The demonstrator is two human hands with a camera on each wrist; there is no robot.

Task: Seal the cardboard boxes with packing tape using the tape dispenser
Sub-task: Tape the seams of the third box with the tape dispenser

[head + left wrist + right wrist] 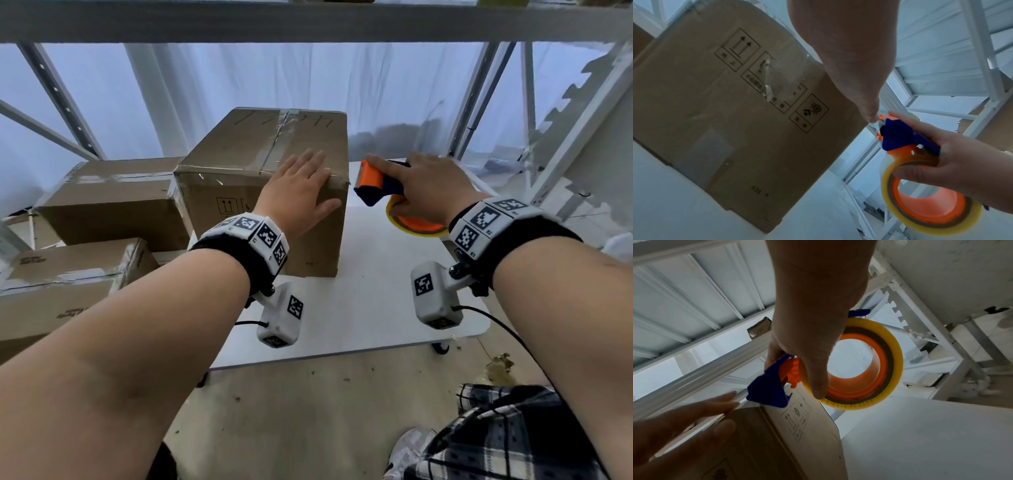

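A tall cardboard box (239, 154) stands on the white table (359, 308), with clear tape along its top seam and front top edge. My left hand (301, 185) lies flat with straight fingers on the box's near right top corner, thumb down the front face (748, 113). My right hand (424, 185) grips an orange and blue tape dispenser (376, 181) with a yellowish tape roll (411, 228), held just right of the box corner. The toothed blade end points at the box. In the right wrist view the dispenser (774, 386) sits close against the box edge (797, 426).
Two other taped cardboard boxes (109, 198) (65, 274) sit left of the table. White metal shelf posts (486, 99) and plastic sheeting stand behind, a shelf beam (308, 20) overhead. The table's near right part is bare; its front edge (342, 353) is rounded.
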